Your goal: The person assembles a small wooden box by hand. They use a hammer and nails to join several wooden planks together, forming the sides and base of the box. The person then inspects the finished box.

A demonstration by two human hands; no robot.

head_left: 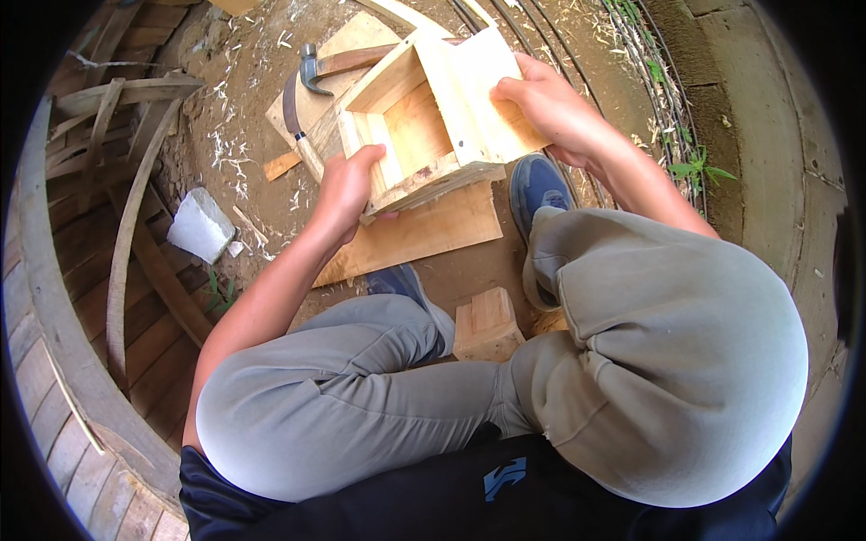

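Note:
Between my two hands is a pale wooden box, raised off the ground and tilted, its hollow inside facing me. My left hand grips the near left corner, thumb over the rim and fingers partly hidden beneath. At the right end, my right hand clasps a flat board that forms part of the box, thumb on top and fingers underneath. Beyond the box lies a claw hammer with a wooden handle, partly covered by the box. Next to my left hand is a curved knife with a wooden handle.
A loose board lies on the ground under the box. Between my feet sits a wooden block. At left are a whitish stone and a wooden slatted structure. Dark rods run along the ground at the far right, among wood shavings.

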